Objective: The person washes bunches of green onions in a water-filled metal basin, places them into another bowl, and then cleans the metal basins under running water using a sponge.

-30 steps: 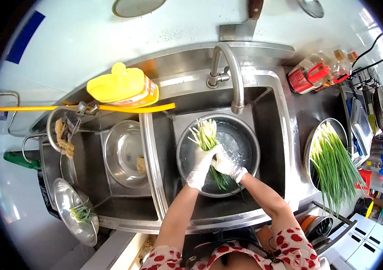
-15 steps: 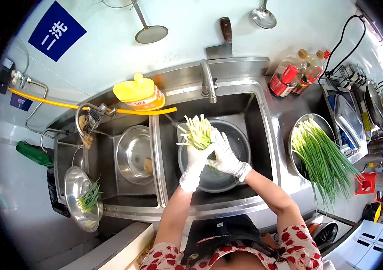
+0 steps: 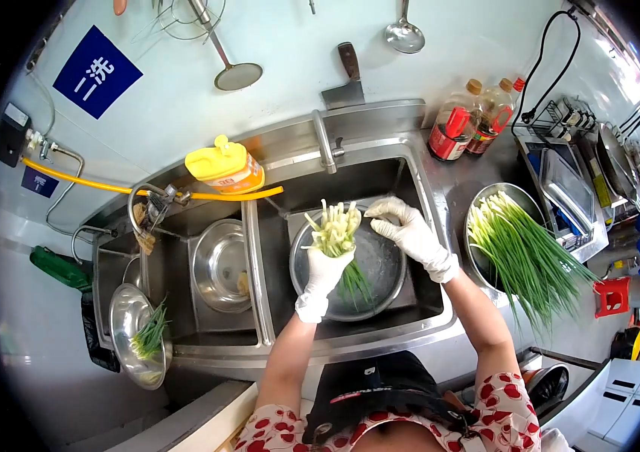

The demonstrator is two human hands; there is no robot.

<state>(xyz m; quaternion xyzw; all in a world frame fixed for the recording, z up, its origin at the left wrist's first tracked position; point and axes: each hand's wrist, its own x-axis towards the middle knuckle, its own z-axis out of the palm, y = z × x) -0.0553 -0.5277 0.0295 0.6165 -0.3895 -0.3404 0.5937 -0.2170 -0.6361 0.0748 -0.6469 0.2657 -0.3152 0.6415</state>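
My left hand (image 3: 327, 273), in a white glove, is wrapped round a bunch of green onions (image 3: 335, 228). Their pale ends point up and away from me, while the green leaves hang below the hand over a round metal basin (image 3: 388, 275). To the right of the bunch is my gloved right hand (image 3: 409, 233), apart from it, with its fingers bent but separated and nothing seen in them. The basin sits in the right-hand sink (image 3: 278, 260) and appears to hold water.
A bowl heaped with long green onions (image 3: 516, 241) stands on the right counter. At the left are a steel bowl (image 3: 222, 265) in the other sink and a tilted bowl (image 3: 120, 324) with some greens. A faucet (image 3: 324, 143) and a yellow jug (image 3: 226, 167) are behind.
My right hand has come off the green onions and moved right, its fingers parting. The left hand keeps hold of the bunch, whose leaves now show below. The camera view has shifted slightly.
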